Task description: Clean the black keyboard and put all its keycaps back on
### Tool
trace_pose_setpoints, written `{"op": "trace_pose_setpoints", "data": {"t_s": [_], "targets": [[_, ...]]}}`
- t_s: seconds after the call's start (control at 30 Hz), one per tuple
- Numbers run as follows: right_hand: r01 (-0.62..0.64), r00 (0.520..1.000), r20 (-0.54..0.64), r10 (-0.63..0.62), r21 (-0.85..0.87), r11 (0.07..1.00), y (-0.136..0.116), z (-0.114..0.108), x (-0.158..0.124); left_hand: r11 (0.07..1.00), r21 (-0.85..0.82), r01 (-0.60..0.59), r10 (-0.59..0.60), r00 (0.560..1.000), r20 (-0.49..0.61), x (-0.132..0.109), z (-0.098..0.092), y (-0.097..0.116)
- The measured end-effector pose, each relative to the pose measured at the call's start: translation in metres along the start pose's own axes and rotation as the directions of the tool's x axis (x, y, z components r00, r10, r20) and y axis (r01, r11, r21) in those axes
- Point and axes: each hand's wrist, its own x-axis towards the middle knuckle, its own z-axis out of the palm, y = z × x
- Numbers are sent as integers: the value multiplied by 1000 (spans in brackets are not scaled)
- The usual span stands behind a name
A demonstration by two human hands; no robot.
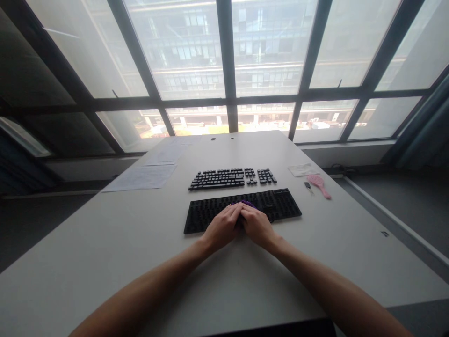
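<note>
A black keyboard base (pixel 199 216), its keycaps off, lies slightly slanted on the white table. Over its front middle, my left hand (pixel 223 221) and my right hand (pixel 258 225) meet with fingers curled together. Between and just beyond the fingertips shows a small purple thing (pixel 249 204), soft-looking; its kind is hidden by the hands. Both hands seem closed on it, pressed down against the keyboard. Behind the base, the loose black keycaps (pixel 219 179) are laid out in keyboard order, in separate blocks.
To the right lie a pink brush-like tool with a handle (pixel 317 182), a small black tool with wire prongs (pixel 307 186) and a clear plastic bag (pixel 299 170). Paper sheets (pixel 142 178) lie at the left. Large windows (pixel 189 51) stand beyond the table (pixel 105 238).
</note>
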Motion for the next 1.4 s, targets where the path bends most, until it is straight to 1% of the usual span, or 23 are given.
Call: {"op": "trace_pose_setpoints", "data": {"t_s": [0.13, 0.2, 0.3, 0.43, 0.53, 0.63, 0.73, 0.83, 0.93, 1.03, 1.13, 1.2, 1.27, 1.33, 1.4], "targets": [[-72, 995, 56, 78, -111, 991, -6, -12, 0, 1000, -11, -7, 7, 1000, -25, 0, -1, 0], [-122, 990, 48, 131, -170, 978, -9, -17, 0, 1000, 3, -13, 13, 999, -44, 1, -1, 1], [-185, 983, -46, 179, -174, 967, -9, -21, 1, 1000, 20, -8, 9, 998, -64, 2, -2, 2], [-219, 956, -219, 194, -97, 971, 2, -26, 5, 999, 37, 31, -29, 998, -60, 1, 0, 1], [-223, 940, -276, 201, -49, 974, 13, -27, 7, 998, 43, 37, -35, 998, -48, 0, 2, 0], [-174, 956, -246, 160, -36, 984, 21, -22, 8, 999, 42, 33, -31, 998, -54, 1, 2, 1], [-105, 987, -128, 92, -96, 990, 24, -13, 8, 999, 39, 27, -25, 998, -59, 2, 0, 3], [-91, 996, -34, 87, -150, 985, 23, -8, 7, 999, 43, 24, -22, 999, -45, 2, -2, 4], [-92, 996, -16, 90, -141, 986, 18, -9, 5, 998, 56, 30, -29, 999, -19, 1, 0, 2], [-68, 998, -22, 66, -100, 993, 11, -12, 4, 997, 62, 40, -40, 999, -3, 0, 4, -3], [-54, 997, -59, 50, -64, 997, 9, -18, 5, 997, 58, 56, -55, 998, -14, 0, 6, -5], [-66, 991, -116, 61, -46, 997, 12, -23, 8, 996, 53, 69, -68, 997, -30, -1, 6, -5], [-88, 977, -199, 81, -30, 996, 20, -30, 11, 996, 51, 76, -74, 997, -37, -1, 5, -4], [-120, 951, -289, 106, -31, 992, 31, -37, 14, 996, 52, 75, -74, 997, -29, -1, 4, -3], [-166, 929, -343, 138, -54, 985, 43, -40, 15, 996, 58, 71, -70, 997, -19, -1, 4, -3]]}}
